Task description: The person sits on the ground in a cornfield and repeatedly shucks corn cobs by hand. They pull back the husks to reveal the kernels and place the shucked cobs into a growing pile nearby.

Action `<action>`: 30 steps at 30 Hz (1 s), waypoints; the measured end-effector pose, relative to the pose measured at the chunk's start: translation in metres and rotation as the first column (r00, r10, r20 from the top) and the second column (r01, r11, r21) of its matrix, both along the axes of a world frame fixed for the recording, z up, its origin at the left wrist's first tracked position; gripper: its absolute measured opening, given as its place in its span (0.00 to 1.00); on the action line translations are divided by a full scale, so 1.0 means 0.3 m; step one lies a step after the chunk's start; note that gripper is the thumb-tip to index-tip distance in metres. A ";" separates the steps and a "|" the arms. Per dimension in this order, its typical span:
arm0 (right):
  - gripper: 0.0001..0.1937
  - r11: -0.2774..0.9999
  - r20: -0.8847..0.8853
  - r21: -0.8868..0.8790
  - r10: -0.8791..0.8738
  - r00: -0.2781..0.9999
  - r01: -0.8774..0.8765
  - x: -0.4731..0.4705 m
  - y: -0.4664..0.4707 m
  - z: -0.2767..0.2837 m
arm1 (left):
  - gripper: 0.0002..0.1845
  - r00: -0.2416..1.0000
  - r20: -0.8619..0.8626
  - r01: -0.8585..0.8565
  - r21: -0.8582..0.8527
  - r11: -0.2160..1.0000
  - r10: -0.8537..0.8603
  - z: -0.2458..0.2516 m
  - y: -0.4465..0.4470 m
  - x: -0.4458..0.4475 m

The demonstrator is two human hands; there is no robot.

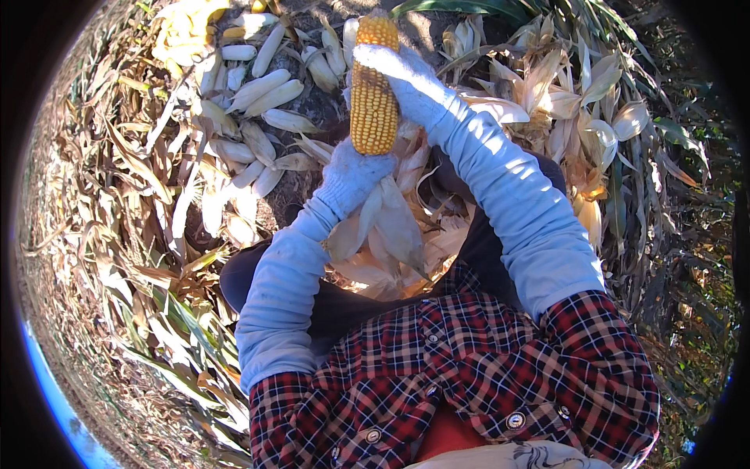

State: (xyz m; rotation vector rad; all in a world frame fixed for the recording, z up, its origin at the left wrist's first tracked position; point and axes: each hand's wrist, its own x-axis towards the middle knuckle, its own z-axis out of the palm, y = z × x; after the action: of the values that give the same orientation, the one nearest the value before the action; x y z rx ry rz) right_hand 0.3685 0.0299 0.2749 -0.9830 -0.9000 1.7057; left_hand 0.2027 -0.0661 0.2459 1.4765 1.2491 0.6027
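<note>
A bare yellow ear of corn (374, 114) points away from me, held over the ground between my knees. My right hand (413, 88), in a whitish knit glove, wraps around it from the right, fingers across its far part. At its near end my left hand (356, 176), gloved the same way, is closed around the base and the peeled-back husk. Pale husk leaves (398, 225) hang out below that hand towards my lap. Whether the husk is still joined to the ear is hidden by the glove.
Several ears in pale husks (266, 94) lie on the soil ahead to the left. Beyond them is a sunlit heap of bare yellow ears (184, 35). Loose husks (545, 88) pile up at the right, and dry stalks (146, 170) cover the left side.
</note>
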 end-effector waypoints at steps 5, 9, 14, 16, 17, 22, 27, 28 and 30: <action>0.23 0.990 0.063 0.137 0.019 0.998 -0.028 0.003 0.049 -0.028 | 0.27 0.995 -0.093 0.031 -0.089 0.996 -0.040 0.000 0.012 -0.004; 0.22 0.988 0.206 0.154 0.000 0.978 -0.032 0.009 0.045 -0.055 | 0.27 0.998 -0.062 0.014 -0.071 0.997 -0.018 -0.001 0.002 0.000; 0.23 0.999 -0.194 0.043 -0.001 0.981 0.009 -0.010 -0.020 -0.037 | 0.25 0.993 -0.117 -0.010 0.042 0.999 0.015 0.024 0.030 -0.022; 0.22 0.995 -0.180 -0.001 -0.103 0.978 0.104 -0.055 -0.059 -0.031 | 0.28 0.944 -0.305 -0.106 0.089 0.990 0.129 0.041 0.049 -0.033; 0.22 0.989 -0.188 -0.013 -0.150 0.971 0.151 -0.080 -0.072 -0.029 | 0.28 0.934 -0.329 -0.113 0.093 0.989 0.138 0.049 0.057 -0.034; 0.20 0.992 0.068 0.081 -0.099 0.993 0.093 -0.096 -0.124 -0.033 | 0.28 0.985 -0.096 -0.143 0.044 0.989 0.146 0.053 0.054 -0.017; 0.20 0.988 -0.053 0.135 -0.073 0.996 0.080 -0.105 -0.130 -0.023 | 0.21 0.849 0.512 0.032 -0.293 0.956 0.128 0.000 0.034 -0.019; 0.20 0.990 -0.027 0.101 -0.100 0.995 0.102 -0.113 -0.137 -0.019 | 0.21 0.843 0.514 0.012 -0.311 0.950 0.157 -0.013 0.031 -0.015; 0.22 0.988 0.022 0.031 -0.154 0.988 0.153 -0.125 -0.145 -0.012 | 0.19 0.906 0.396 -0.048 -0.252 0.967 0.148 -0.032 0.029 -0.008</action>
State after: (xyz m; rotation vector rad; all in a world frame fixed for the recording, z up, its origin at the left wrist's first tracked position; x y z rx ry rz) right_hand 0.3309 -0.0137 0.2712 -1.0289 -0.8402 1.5503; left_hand 0.2005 -0.0573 0.2362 1.0235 1.0244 0.7604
